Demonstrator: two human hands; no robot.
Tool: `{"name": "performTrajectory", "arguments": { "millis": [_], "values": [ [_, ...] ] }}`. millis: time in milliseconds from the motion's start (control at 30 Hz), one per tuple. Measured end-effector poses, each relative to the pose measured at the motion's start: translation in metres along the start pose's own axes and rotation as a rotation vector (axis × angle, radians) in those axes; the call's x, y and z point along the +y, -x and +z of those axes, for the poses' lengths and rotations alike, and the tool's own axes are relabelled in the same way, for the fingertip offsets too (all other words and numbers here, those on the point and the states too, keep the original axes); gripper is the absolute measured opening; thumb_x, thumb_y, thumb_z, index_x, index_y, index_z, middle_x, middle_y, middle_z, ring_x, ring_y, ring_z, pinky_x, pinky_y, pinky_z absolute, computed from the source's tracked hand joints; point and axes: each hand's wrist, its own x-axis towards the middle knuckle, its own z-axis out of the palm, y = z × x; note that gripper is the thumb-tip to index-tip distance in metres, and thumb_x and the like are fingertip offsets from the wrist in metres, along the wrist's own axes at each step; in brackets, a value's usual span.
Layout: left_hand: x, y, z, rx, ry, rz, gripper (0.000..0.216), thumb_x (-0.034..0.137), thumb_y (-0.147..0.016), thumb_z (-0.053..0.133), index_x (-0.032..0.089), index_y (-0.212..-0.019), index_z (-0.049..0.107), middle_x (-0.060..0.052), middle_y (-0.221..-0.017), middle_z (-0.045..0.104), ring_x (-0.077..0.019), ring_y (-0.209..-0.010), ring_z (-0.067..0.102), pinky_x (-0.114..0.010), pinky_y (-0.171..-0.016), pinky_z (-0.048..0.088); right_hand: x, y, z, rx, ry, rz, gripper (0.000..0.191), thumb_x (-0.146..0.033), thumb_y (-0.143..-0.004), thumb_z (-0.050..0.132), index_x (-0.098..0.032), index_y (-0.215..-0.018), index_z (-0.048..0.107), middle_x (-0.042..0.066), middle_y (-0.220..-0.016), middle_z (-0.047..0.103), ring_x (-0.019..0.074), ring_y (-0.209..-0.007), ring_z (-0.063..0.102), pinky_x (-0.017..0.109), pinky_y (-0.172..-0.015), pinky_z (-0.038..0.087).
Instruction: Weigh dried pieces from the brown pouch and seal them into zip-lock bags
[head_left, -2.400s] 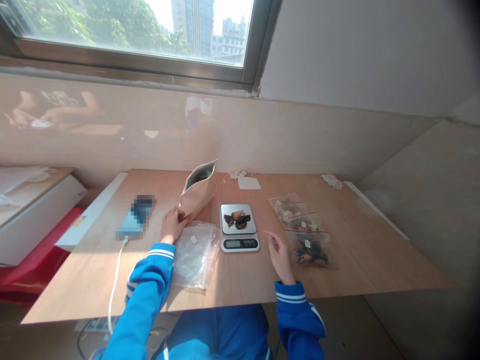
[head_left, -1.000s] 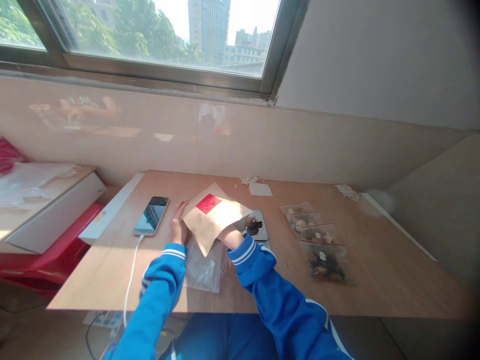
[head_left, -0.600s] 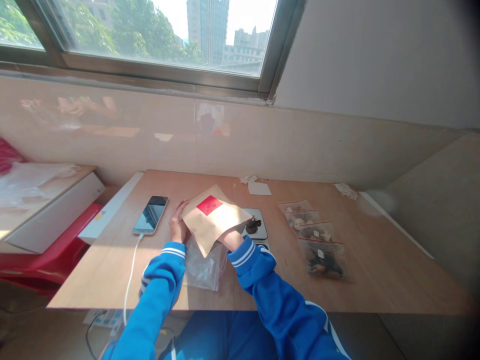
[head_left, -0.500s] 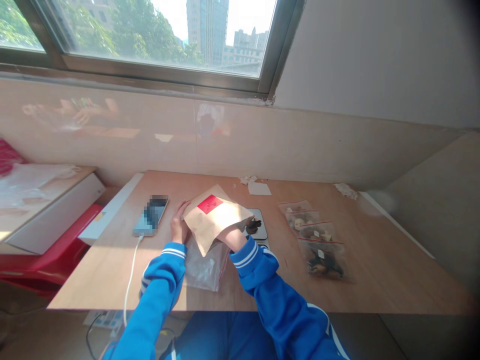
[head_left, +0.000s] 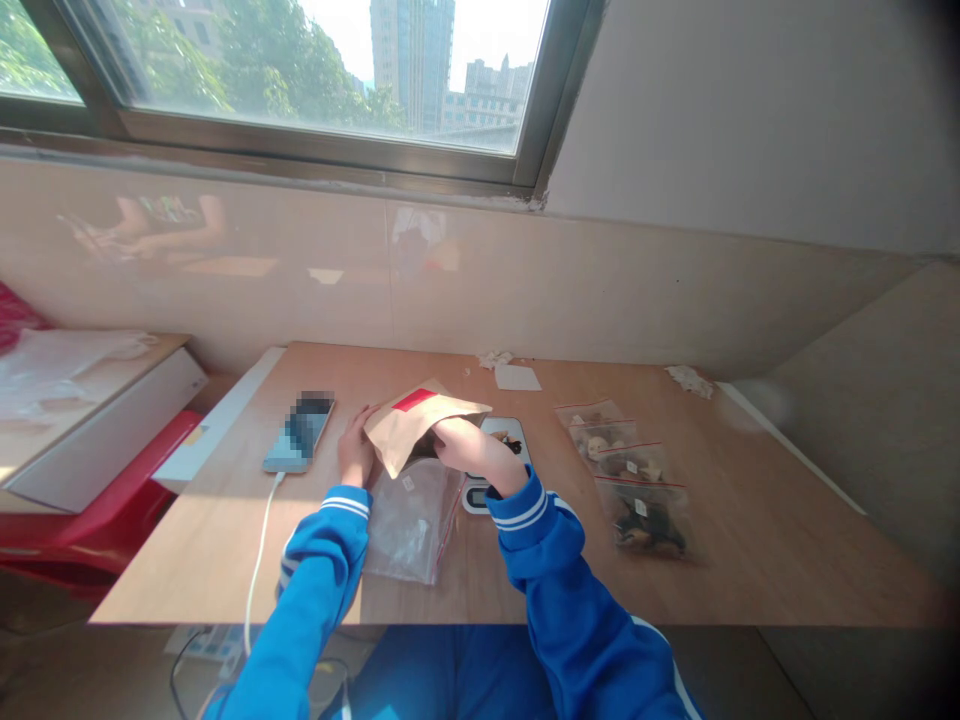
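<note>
The left hand [head_left: 355,447] grips the paper bag [head_left: 401,428] by its left end, and the right hand [head_left: 459,443] is in at the open mouth, fingers hidden, so no telling whether they pinch anything! Just nearer, a clear plastic bag [head_left: 409,535] lies short of the worktop's [head_left: 780,500] near edge. The scale [head_left: 475,498], dark pieces [head_left: 513,443] aboard, peeks past the right forearm. Farther right, overlapping zip bags [head_left: 649,528], then broad wood to the right edge. Phone [head_left: 300,435] well left.
</note>
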Motion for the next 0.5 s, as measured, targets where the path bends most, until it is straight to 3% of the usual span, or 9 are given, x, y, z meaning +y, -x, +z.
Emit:
{"name": "performTrajectory", "arguments": {
  "millis": [100, 233, 500],
  "values": [
    [-0.004, -0.001, 0.0, 0.014, -0.048, -0.021, 0.044, 0.006, -0.082, 0.046, 0.018, -0.121, 0.061, -0.01, -0.135, 0.056, -0.0243, -0.125, 0.051, -0.037, -0.108, 0.038, -0.005, 0.006, -0.022, -0.039, -0.188, -0.006, 0.043, 0.003, -0.072, 0.041, -0.019, -0.098, 0.067, 0.006, -0.106, 0.068, 0.0178, -0.1, 0.062, 0.03, -0.087, 0.052],
    [-0.01, -0.003, 0.002, 0.057, -0.104, -0.066, 0.047, 0.002, -0.079, 0.045, 0.014, -0.122, 0.061, -0.012, -0.133, 0.057, -0.026, -0.125, 0.051, -0.04, -0.109, 0.036, -0.009, 0.014, -0.046, 0.044, -0.366, -0.006, 0.042, 0.005, -0.072, 0.037, -0.019, -0.092, 0.065, 0.003, -0.101, 0.066, 0.0147, -0.093, 0.061, 0.029, -0.082, 0.05],
    [-0.009, -0.004, 0.003, 0.057, -0.139, -0.082, 0.042, 0.006, -0.079, 0.051, 0.014, -0.118, 0.063, -0.012, -0.13, 0.06, -0.0269, -0.121, 0.054, -0.039, -0.107, 0.037, -0.001, 0.008, -0.039, 0.18, -0.424, -0.032, 0.03, -0.001, -0.08, 0.043, -0.019, -0.095, 0.062, 0.005, -0.104, 0.062, 0.0145, -0.093, 0.059, 0.028, -0.08, 0.049]
  ]
}}
